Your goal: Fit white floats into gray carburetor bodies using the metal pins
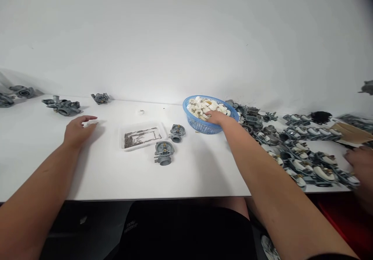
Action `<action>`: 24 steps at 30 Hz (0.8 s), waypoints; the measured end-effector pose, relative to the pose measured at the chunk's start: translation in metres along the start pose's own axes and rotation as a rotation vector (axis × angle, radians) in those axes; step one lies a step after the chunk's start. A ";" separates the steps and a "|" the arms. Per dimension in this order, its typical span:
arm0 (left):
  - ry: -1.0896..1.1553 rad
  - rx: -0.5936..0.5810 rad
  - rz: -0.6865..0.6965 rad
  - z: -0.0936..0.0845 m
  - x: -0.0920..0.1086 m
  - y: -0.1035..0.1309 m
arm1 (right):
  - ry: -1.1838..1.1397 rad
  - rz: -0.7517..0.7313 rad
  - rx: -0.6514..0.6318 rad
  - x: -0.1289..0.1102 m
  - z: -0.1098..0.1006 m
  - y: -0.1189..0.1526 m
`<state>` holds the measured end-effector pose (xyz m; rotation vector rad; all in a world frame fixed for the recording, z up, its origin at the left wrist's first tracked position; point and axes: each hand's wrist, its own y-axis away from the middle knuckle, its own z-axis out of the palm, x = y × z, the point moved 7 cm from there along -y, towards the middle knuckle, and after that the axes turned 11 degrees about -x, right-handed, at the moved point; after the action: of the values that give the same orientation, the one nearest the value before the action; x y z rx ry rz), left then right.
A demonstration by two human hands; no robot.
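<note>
My right hand [218,117] reaches into a blue plastic basket [201,125] heaped with white carburetor floats [201,103]. Its fingertips are down among the floats, so their grip is hidden. Over the left side of the white table, my left hand [78,130] has its thumb and index finger apart, with nothing I can make out held between them. Between my hands lies a shallow white tray [142,145] of thin dark metal pins [128,140]. Two grey carburetor bodies, one nearer me [164,153] and one farther back [176,133], rest at its right, their inner sides facing up.
More carburetor bodies [62,105] stand at the left and along the wall. Rows of carburetors with white floats [323,172] crowd the right side, beside a brown cardboard piece [351,132]. Another person's hand [359,161] is at the far right. A small white piece [141,112] lies behind the tray.
</note>
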<state>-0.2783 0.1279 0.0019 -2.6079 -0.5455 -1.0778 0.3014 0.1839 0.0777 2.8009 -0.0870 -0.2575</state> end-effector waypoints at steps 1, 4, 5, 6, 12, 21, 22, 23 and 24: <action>-0.009 0.003 -0.006 0.001 -0.001 0.002 | 0.002 -0.003 -0.017 0.000 0.002 -0.003; -0.039 0.029 -0.005 0.002 -0.003 0.009 | 0.004 -0.005 -0.004 -0.001 0.001 -0.006; -0.063 0.037 0.017 0.002 -0.003 0.011 | 0.000 -0.007 0.027 -0.002 -0.001 -0.004; -0.102 0.046 0.056 0.002 -0.001 0.014 | -0.008 -0.009 0.070 -0.001 -0.004 -0.001; -0.398 0.253 0.494 0.003 0.043 0.055 | -0.101 -0.143 0.425 -0.008 -0.018 0.052; -0.439 0.197 0.812 0.031 0.093 0.096 | -0.466 -0.808 0.784 -0.078 0.054 0.140; -0.426 0.202 0.796 0.031 0.093 0.096 | -0.488 -0.838 0.779 -0.083 0.063 0.141; -0.413 0.209 0.784 0.030 0.093 0.095 | -0.498 -0.860 0.778 -0.086 0.069 0.142; -0.401 0.219 0.774 0.028 0.094 0.095 | -0.502 -0.871 0.778 -0.089 0.074 0.142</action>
<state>-0.1582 0.0762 0.0406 -2.4684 0.2680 -0.2385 0.1964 0.0346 0.0702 3.2187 1.1635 -1.3709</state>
